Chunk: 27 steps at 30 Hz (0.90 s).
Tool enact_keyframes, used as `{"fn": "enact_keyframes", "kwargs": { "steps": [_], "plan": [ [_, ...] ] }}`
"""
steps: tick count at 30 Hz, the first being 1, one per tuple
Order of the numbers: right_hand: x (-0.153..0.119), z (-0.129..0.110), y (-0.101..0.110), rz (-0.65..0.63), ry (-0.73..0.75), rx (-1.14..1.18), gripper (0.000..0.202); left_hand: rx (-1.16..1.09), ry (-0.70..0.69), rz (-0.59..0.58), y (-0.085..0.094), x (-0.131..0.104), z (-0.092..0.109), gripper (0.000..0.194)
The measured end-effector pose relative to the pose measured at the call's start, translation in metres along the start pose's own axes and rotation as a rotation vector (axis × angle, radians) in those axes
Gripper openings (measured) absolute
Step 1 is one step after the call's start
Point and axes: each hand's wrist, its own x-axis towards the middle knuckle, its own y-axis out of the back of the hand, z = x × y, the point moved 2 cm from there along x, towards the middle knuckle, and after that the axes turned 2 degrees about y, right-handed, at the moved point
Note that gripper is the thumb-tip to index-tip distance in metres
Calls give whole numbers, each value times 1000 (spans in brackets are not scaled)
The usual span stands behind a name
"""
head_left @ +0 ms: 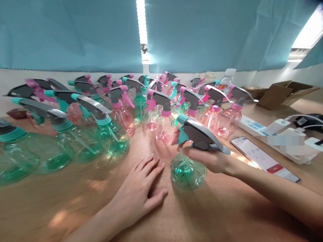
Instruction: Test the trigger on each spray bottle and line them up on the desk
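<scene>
My right hand (207,158) is wrapped round the neck of a green spray bottle (188,173), just under its grey and teal trigger head. The bottle is see-through and round, and its nozzle points to the upper left. Whether its base touches the table I cannot tell. Flat on the tabletop (101,215), my left hand (141,188) lies to the left of that bottle with its fingers stretched out and nothing in it. Nearest beyond the left hand are a green spray bottle (113,137) and a pink spray bottle (164,129), both standing upright.
Several more green and pink spray bottles crowd the back and left. At right lie a phone (264,159) with a lit screen and a white power strip (254,126) with plugs and cables. Behind them are an open cardboard box (280,95) and a clear bottle (227,79). Blue curtains (214,33) hang behind.
</scene>
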Motion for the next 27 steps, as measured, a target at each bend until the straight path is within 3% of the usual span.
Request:
{"fn": "enact_keyframes", "kwargs": {
  "steps": [6,14,27],
  "plan": [
    [8,-8,-7,0,66,123,49,-11,9,-13,1,1,0,55],
    [9,-14,-8,60,57,106,49,-29,11,-18,2,2,0,55],
    [10,-8,-9,19,63,109,52,-5,7,-20,1,1,1,57]
  ]
}}
